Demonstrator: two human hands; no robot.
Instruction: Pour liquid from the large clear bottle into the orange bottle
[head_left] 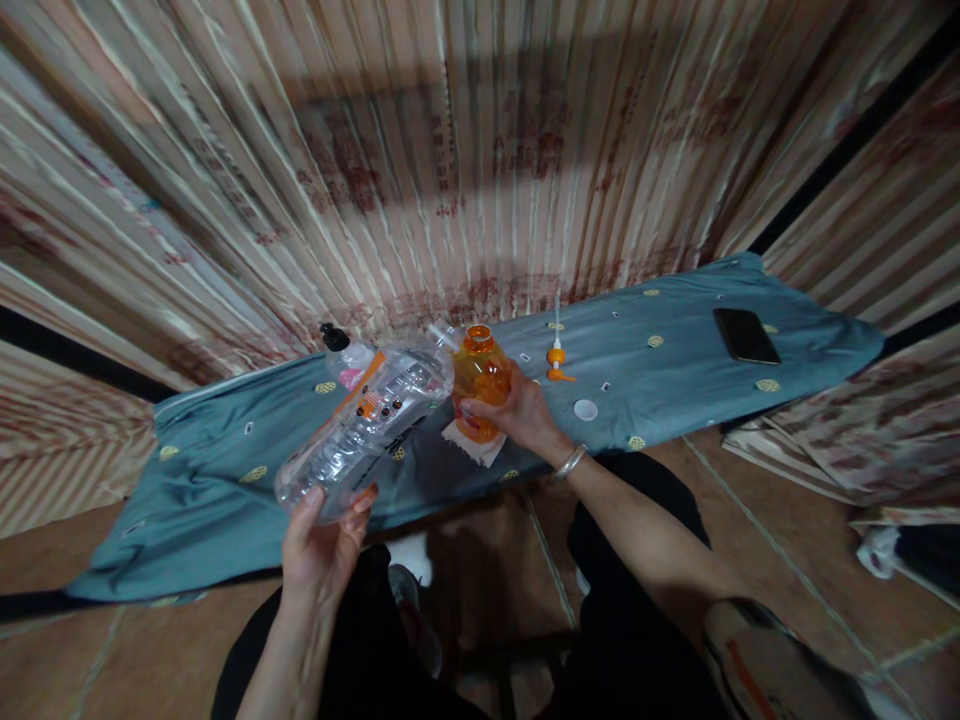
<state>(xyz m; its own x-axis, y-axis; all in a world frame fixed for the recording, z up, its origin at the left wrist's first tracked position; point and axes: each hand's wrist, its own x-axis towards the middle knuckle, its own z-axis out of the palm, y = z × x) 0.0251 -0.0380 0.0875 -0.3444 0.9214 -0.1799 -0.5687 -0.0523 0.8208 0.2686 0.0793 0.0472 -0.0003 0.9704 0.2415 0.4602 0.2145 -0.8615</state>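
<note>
Sitting with dark trousers (637, 520) nearest, above a brown tiled floor (780, 510), with a grey shoe (416, 615) partly in sight. From the left, reaching in with the left hand (322, 545), pinching the base of a clear plastic bottle (367, 420) between thumb and fingers. Holding it tilted above the surface (675, 390), with the neck pointing up and over to the right, just beside the open mouth of an orange bottle (484, 380); cannot tell whether touching. Around that second, upright bottle, gripping with the right hand (525, 412), with thumb across the front and the other fingers mostly hidden behind; wearing a silver bracelet (571, 462) on that wrist. Beneath the orange bottle, showing a piece of white paper (480, 450) on blue-grey patterned cloth. To the right, lying flat, seeing a round white cap (586, 410), then an orange pump top (555, 355) with tube pointing away, and well apart, a dark phone (746, 335). Behind the clear bottle, partly covered, noticing a black-headed pump bottle (350, 358). Farthest off, facing a pleated, patterned curtain (525, 150).
</note>
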